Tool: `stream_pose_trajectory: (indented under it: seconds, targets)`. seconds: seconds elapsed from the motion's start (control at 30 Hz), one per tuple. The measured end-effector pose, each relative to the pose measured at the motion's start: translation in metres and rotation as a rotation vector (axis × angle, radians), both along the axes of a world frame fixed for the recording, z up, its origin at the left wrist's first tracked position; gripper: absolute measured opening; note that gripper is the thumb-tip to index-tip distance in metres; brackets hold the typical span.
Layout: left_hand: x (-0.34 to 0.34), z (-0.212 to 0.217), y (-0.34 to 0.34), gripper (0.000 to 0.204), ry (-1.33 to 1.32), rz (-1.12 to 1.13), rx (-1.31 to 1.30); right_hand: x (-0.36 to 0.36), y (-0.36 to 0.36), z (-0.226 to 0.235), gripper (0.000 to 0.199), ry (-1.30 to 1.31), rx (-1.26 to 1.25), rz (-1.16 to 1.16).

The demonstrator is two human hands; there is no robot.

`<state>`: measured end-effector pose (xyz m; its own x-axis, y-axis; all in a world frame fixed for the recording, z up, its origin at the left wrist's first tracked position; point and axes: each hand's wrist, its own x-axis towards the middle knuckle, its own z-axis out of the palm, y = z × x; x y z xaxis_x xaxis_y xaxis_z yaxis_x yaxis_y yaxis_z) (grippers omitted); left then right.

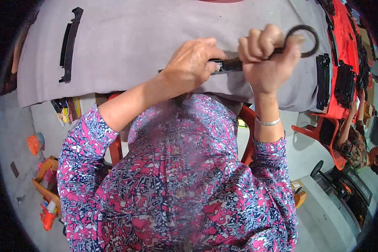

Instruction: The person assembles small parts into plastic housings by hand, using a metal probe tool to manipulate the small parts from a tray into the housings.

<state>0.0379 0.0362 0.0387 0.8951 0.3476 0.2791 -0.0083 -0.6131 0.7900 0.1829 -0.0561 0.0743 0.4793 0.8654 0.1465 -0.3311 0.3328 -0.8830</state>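
My left hand [192, 63] rests at the near edge of the grey-covered table, its fingers closed on a long black plastic strip [229, 70]. Part of that strip is hidden under the hand and wrist. Wrapped in a fist, my right hand [268, 59] grips black scissors [316, 45]. One large ring handle sticks out past the thumb, and the rest is mostly covered by the fingers. The dark blade end points left towards the strip, close to my left fingertips; whether it touches cannot be made out.
More black plastic strips [71, 46] lie at the table's left, with another stack [322, 80] at its right edge. A red-covered table [350, 29] adjoins on the right, where another person [357, 143] sits by a red chair [319, 133]. The grey cloth [126, 38] covers my table.
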Motion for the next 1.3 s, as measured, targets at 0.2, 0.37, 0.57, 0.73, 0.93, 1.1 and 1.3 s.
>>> stream_pose_trajectory:
  seconds: [0.2, 0.37, 0.57, 0.73, 0.93, 1.1, 1.3]
  targets:
    - [0.004, -0.006, 0.003, 0.019, 0.012, -0.034, -0.030, 0.007, -0.008, 0.003, 0.065, 0.253, 0.054, -0.034]
    - [0.006, -0.008, 0.001, 0.019, -0.082, 0.011, -0.033, 0.006, -0.006, -0.007, 0.065, 0.271, 0.077, -0.024]
    - [0.004, -0.012, 0.000, 0.018, -0.056, -0.010, -0.034, 0.002, -0.004, -0.007, 0.064, 0.136, 0.049, -0.015]
    - [0.005, -0.007, 0.001, 0.019, -0.025, -0.015, -0.015, 0.003, -0.005, -0.008, 0.064, 0.219, 0.044, 0.001]
    - [-0.002, 0.001, -0.001, 0.021, -0.033, 0.010, 0.041, 0.006, -0.006, -0.010, 0.064, 0.196, 0.047, 0.006]
    - [0.003, 0.003, 0.005, 0.024, 0.264, -0.089, -0.054, 0.007, -0.005, -0.010, 0.063, 0.187, 0.041, 0.004]
    - [-0.001, -0.002, -0.001, 0.020, 0.097, -0.014, 0.067, 0.005, -0.003, -0.013, 0.062, 0.165, 0.059, 0.009]
